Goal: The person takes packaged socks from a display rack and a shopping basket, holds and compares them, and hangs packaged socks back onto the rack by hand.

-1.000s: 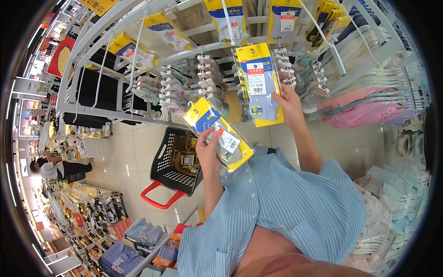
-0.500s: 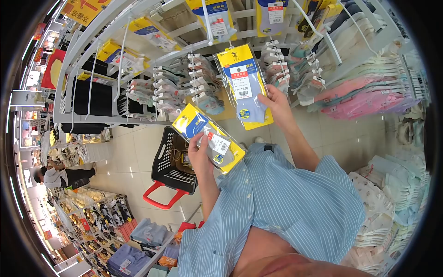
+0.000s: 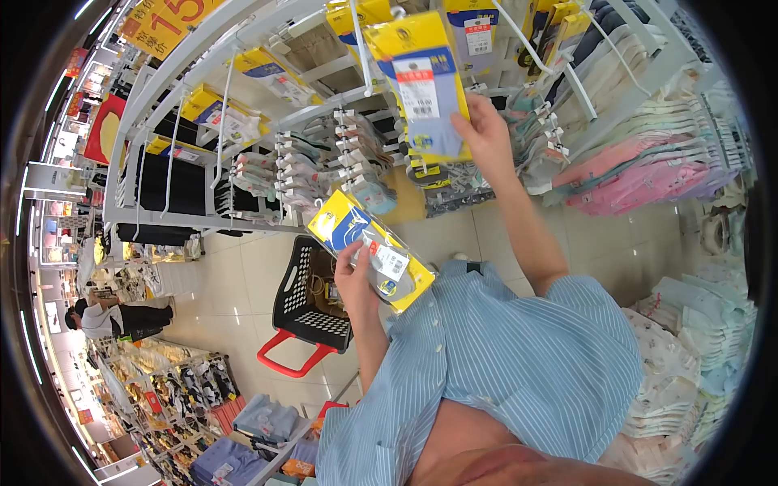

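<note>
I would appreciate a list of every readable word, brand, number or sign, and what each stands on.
"15", in red on the orange-yellow sign.
Too blurred or small: the sign's other characters and all print on the yellow-and-blue packets, held or hanging.

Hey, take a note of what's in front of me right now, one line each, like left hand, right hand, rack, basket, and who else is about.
Left hand: on the lower pack, yellow and blue, tilted, grey sock inside
Right hand: grips the upper pack at its side; whether a hook bears it is unclear
Rack: white rails, more packs and small clothes hanging
Basket: black, red handle, below the rack
Others: one person, far left
</note>
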A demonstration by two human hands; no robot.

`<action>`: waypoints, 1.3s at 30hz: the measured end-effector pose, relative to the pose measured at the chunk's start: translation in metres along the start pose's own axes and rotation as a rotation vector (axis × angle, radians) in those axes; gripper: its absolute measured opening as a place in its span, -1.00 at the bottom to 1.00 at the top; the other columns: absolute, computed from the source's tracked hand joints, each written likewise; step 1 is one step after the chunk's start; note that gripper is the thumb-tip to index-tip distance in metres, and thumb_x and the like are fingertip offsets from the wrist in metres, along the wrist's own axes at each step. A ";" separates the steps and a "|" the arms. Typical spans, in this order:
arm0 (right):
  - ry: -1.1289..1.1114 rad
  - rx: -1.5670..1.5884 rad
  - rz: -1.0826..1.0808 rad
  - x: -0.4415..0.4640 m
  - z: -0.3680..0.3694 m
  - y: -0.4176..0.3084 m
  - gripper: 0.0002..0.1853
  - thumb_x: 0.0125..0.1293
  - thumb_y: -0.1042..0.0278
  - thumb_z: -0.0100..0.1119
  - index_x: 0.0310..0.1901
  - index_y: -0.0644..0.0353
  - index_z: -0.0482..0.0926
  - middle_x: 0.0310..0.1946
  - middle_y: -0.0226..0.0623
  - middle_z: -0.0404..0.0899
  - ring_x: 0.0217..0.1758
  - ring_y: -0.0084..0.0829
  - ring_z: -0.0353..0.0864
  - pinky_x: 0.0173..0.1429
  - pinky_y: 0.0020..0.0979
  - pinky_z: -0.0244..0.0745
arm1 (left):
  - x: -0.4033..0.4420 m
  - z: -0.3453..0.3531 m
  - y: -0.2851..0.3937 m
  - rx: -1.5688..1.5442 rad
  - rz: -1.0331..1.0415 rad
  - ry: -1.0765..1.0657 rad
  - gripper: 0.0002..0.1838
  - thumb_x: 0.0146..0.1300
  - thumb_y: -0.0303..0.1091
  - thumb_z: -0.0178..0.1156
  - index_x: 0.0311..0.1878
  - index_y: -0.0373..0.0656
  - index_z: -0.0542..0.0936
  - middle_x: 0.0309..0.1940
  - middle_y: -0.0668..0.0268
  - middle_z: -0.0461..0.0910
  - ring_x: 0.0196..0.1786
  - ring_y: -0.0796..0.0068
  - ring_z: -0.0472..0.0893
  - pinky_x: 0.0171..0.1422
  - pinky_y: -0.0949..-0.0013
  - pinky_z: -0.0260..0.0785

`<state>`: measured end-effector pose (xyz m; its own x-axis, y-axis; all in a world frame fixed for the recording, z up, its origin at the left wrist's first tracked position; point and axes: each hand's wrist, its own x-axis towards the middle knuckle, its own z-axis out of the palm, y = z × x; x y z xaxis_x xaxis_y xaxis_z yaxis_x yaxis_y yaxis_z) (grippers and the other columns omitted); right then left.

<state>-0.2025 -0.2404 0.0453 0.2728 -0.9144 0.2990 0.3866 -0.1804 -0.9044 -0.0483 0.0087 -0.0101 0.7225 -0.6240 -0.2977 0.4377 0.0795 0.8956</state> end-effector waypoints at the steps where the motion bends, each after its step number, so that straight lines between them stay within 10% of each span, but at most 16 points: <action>1: -0.013 -0.014 -0.036 0.013 0.005 -0.005 -0.72 0.32 0.48 0.09 0.03 0.37 0.39 -0.17 -0.28 0.60 -0.10 -0.59 0.56 -0.03 -0.54 0.43 | 0.001 0.000 0.000 0.003 0.000 -0.001 -0.82 0.24 -0.50 0.23 -0.10 -0.29 0.55 -0.15 0.25 0.57 -0.15 0.48 0.58 -0.04 0.42 0.48; 39: -0.292 -0.144 -0.004 0.110 -0.006 0.060 -0.73 0.30 0.54 0.09 0.02 0.31 0.39 -0.09 -0.28 0.59 -0.05 -0.55 0.54 0.04 -0.48 0.42 | -0.008 -0.011 -0.005 -0.014 0.042 0.040 -0.82 0.25 -0.51 0.21 -0.09 -0.29 0.55 -0.15 0.24 0.57 -0.15 0.50 0.58 -0.06 0.44 0.48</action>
<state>-0.1546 -0.3535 0.0225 0.5207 -0.7748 0.3585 0.2649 -0.2525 -0.9306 -0.0508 0.0222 -0.0160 0.7611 -0.5881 -0.2736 0.4143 0.1161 0.9027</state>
